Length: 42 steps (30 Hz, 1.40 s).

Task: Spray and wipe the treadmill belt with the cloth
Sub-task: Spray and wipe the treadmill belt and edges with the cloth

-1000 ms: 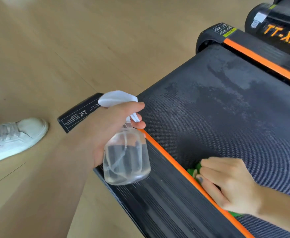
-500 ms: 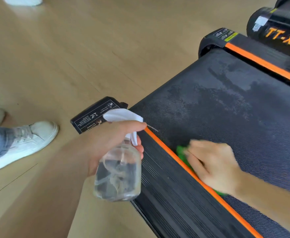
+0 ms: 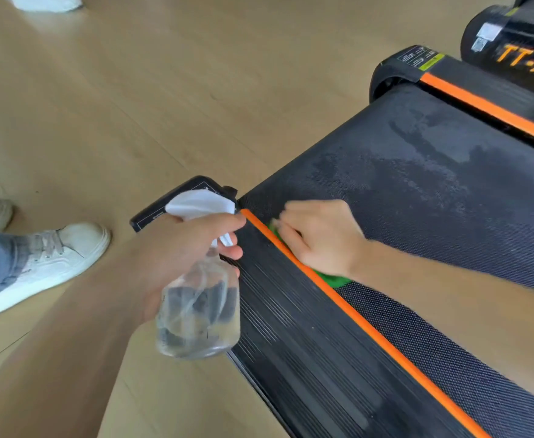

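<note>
The black treadmill belt (image 3: pixel 417 191) runs from the lower right to the rear end, with damp, smeared patches on it. My right hand (image 3: pixel 319 235) presses a green cloth (image 3: pixel 332 278) onto the belt beside the orange stripe (image 3: pixel 370 330), close to the belt's rear corner; the cloth is mostly hidden under the hand. My left hand (image 3: pixel 177 251) grips a clear spray bottle (image 3: pixel 199 305) with a white trigger head, held over the ribbed black side rail (image 3: pixel 307 358), a finger on the trigger.
Light wooden floor (image 3: pixel 133 90) lies to the left. A white sneaker (image 3: pixel 47 260) and jeans leg stand at left, another white shoe (image 3: pixel 46 1) at the top left. A second treadmill part marked TT-X2 (image 3: pixel 525 55) sits at the top right.
My right hand has slid the cloth along the orange stripe toward the belt's rear corner. My left hand with the bottle has dropped lower in view and stays beside the rail.
</note>
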{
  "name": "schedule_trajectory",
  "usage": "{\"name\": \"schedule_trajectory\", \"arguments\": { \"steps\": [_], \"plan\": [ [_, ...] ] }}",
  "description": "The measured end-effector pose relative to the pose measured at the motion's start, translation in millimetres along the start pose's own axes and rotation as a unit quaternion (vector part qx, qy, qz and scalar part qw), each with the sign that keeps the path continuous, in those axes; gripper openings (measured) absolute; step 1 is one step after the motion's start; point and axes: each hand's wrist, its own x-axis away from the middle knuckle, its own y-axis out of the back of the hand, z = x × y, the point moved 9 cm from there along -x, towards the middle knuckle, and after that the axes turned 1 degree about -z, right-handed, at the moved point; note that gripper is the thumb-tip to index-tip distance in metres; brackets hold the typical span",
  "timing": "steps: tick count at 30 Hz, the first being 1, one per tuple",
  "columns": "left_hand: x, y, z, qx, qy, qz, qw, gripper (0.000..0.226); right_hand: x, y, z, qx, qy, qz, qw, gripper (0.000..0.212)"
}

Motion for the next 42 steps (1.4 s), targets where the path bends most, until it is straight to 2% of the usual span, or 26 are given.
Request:
{"name": "schedule_trajectory", "arguments": {
  "steps": [2,5,10,13,15,18,22,25,26,28,31,33,35,37,39,42],
  "plan": [
    [-7.5,5.0,-6.6,0.015,-0.015,-0.019,1.000,0.031,-40.1,-16.0,-3.7,0.003,-0.010,0.002,1.000,0.039],
    [-16.6,-1.5,-13.1,0.056,-0.028,0.010,0.998,0.033,-56.5,-23.6,-0.6,-0.022,-0.042,0.013,0.999,0.037],
    [-34.4,-21.9,-12.4,0.075,-0.011,0.016,0.997,0.031,46.1,18.6,-8.0,-0.021,-0.083,0.030,0.996,0.039],
    [-40.7,-28.3,-9.1,0.072,-0.017,0.033,0.997,0.030,119.1,56.5,-9.2,-0.067,-0.035,0.058,0.995,0.036],
    [-41.6,-28.2,-8.2,0.063,-0.015,0.026,0.998,0.029,134.8,64.1,-9.4,-0.065,0.002,0.068,0.996,0.035],
    [-39.9,-29.8,-16.7,0.058,-0.013,0.022,0.998,0.029,92.8,40.9,-7.8,-0.024,0.028,0.042,0.998,0.034],
    [-31.4,-36.7,-28.9,-0.001,-0.074,0.070,0.995,0.042,-37.3,-10.8,-19.8,0.013,-0.050,-0.001,0.999,0.031],
    [-32.9,-35.4,-33.5,-0.004,-0.075,0.058,0.996,0.041,-98.2,-49.4,-27.3,0.048,-0.096,0.099,0.989,0.024],
    [-32.8,-34.5,-30.9,0.000,-0.072,0.059,0.996,0.040,-100.4,-50.8,-29.2,0.050,-0.102,0.107,0.988,0.025],
    [-37.0,-33.3,-24.6,0.023,-0.064,0.060,0.996,0.040,-72.9,-33.2,-30.0,0.046,-0.118,0.073,0.989,0.035],
    [-43.5,-26.1,-16.4,0.087,-0.035,0.026,0.995,0.033,28.7,6.7,-15.5,-0.015,-0.101,0.034,0.994,0.039],
    [-48.6,-32.2,-13.7,0.109,-0.011,0.017,0.994,0.031,95.9,38.9,-13.1,-0.050,-0.075,0.040,0.995,0.037],
    [-53.1,-39.4,-11.7,0.118,-0.004,0.014,0.993,0.029,125.4,55.9,-12.8,-0.045,-0.020,0.045,0.998,0.035],
    [-52.6,-46.2,-11.6,0.104,-0.017,0.020,0.994,0.029,117.4,52.5,-14.6,-0.022,0.043,0.040,0.998,0.034],
    [-49.1,-49.1,-12.9,0.090,-0.040,0.023,0.995,0.028,83.9,36.0,-26.8,0.002,0.065,0.021,0.998,0.033],
    [-46.7,-47.7,-12.7,0.087,-0.059,0.016,0.994,0.029,6.2,5.5,-74.9,0.046,-0.029,-0.017,0.998,0.033]
  ]
}}
